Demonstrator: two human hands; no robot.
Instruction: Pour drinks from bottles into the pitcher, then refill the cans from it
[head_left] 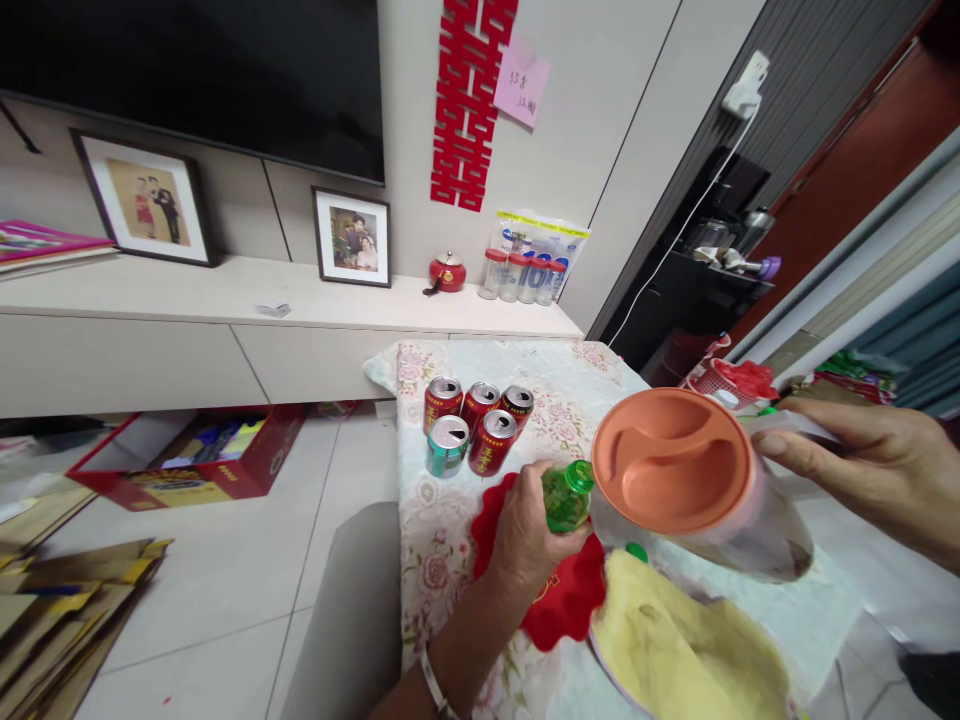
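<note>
clasping green bottle (564, 505) in left hand (523, 525), tilted pitcher (757, 525) in right hand (885, 465) — likely pouring, calling for steady aim.

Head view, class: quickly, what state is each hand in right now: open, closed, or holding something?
Left hand: closed around the green bottle.
Right hand: closed, holding the orange-lidded pitcher.

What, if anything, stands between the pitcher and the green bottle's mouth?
Nothing visible: the orange lid of the pitcher in the right hand appears right beside the green bottle in the left hand; contact is unclear. The drink cans stand off to the left.
</note>
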